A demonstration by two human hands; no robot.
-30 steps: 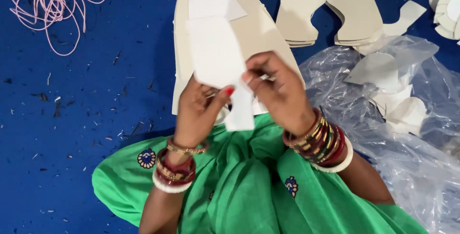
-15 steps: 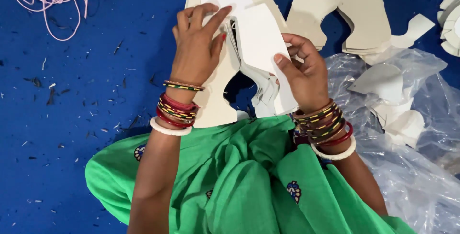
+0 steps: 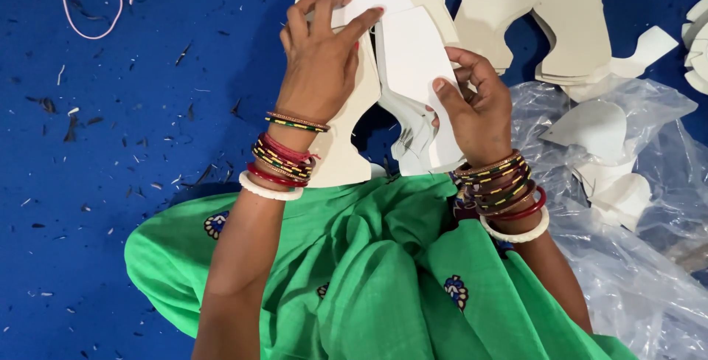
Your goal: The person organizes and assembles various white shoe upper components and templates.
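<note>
Blue floor [image 3: 110, 183] carries all items. A clear plastic sheet [image 3: 634, 271] lies right of the cream stack [image 3: 346, 146], holding loose cut shapes [image 3: 597, 127]. The stack sits just ahead of the green-clad lap. Left hand [image 3: 321, 61] lies flat on the stack, fingers [image 3: 328, 6] spread wide. Right hand [image 3: 479, 109] pinches a white cut piece [image 3: 413, 57] by its edge, overlapping the stack's right side. Judged light, thin, semi-stiff, easily creased; hold near an edge, thumb over.
</note>
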